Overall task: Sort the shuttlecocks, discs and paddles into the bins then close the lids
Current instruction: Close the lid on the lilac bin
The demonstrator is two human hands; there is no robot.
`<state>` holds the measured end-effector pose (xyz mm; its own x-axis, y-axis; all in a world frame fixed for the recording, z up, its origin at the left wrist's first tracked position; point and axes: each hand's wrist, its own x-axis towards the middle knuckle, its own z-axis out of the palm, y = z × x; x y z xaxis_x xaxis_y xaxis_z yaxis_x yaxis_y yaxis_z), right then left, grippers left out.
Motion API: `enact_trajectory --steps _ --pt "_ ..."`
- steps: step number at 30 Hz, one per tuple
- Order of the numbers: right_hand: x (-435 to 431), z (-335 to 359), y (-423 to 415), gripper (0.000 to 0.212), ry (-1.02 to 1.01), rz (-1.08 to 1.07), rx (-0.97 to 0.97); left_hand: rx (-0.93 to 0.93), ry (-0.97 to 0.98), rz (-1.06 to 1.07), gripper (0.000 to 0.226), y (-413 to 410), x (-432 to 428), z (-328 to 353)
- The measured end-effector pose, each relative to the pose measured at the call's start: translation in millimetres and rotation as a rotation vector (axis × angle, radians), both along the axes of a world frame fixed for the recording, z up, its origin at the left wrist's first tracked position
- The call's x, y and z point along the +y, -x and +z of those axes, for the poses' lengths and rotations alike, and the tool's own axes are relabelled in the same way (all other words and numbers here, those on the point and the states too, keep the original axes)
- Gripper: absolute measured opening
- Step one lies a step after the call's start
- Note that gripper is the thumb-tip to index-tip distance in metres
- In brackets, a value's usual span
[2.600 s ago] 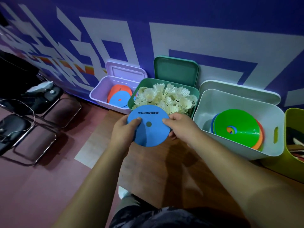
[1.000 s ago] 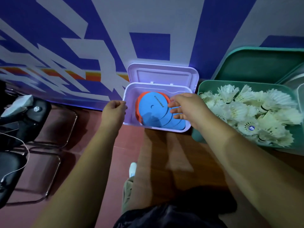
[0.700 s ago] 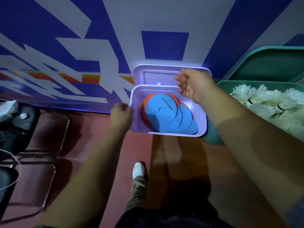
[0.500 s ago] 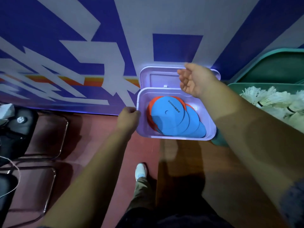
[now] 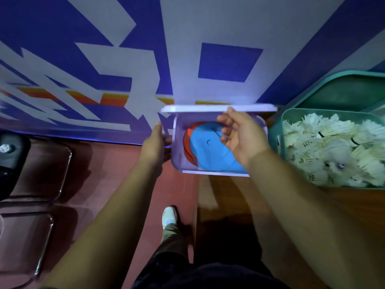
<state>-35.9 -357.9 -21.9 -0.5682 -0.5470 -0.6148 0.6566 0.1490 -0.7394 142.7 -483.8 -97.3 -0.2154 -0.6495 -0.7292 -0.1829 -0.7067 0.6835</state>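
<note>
A lilac bin point(image 5: 177, 157) stands against the wall, holding several flat blue discs point(image 5: 210, 151) over orange discs point(image 5: 187, 138). Its lilac lid point(image 5: 193, 109) is tipped forward, seen almost edge-on above the bin's back. My right hand point(image 5: 239, 136) hangs over the bin with the fingertips on the lid's front edge. My left hand point(image 5: 155, 140) grips the bin's left wall. To the right is a teal bin point(image 5: 275, 134) full of white shuttlecocks point(image 5: 333, 147), its teal lid point(image 5: 343, 92) leaning open on the wall.
The bins stand on a wooden platform point(image 5: 218, 197) above a reddish floor. Metal-framed chairs point(image 5: 41, 178) with dark bags are at the left. My shoe point(image 5: 169, 217) is on the floor below the lilac bin. A blue and white patterned wall is behind.
The blue disc went from both hands into the lilac bin. My left hand took the bin's left wall; my right hand reached the lid and has swung it forward from the wall.
</note>
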Motion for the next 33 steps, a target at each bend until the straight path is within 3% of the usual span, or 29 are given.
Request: enact_trajectory --steps 4,6,10,16,21,26,33 --pt "50 -20 -39 0.02 -0.124 -0.002 -0.071 0.075 -0.029 -0.054 0.066 -1 -2 3" --pt "70 -28 -50 0.029 -0.151 -0.052 -0.12 0.012 0.089 -0.178 0.055 -2 3 2" --pt "90 -39 -56 0.052 -0.26 -0.066 -0.184 -0.132 0.274 -0.302 0.061 -7 21 -3" --pt "101 -45 -51 0.046 -0.367 0.027 -0.246 -0.286 0.485 -0.425 0.045 -20 49 2" --pt "106 -51 -48 0.039 -0.415 0.07 -0.222 -0.323 0.541 -0.453 0.05 -28 55 3" --pt "110 -52 -53 0.036 -0.455 0.133 -0.218 -0.369 0.552 -0.519 0.027 -28 52 2" --pt "124 -60 -57 0.042 -0.516 0.202 -0.152 -0.372 0.497 -0.483 0.054 -30 54 -5"
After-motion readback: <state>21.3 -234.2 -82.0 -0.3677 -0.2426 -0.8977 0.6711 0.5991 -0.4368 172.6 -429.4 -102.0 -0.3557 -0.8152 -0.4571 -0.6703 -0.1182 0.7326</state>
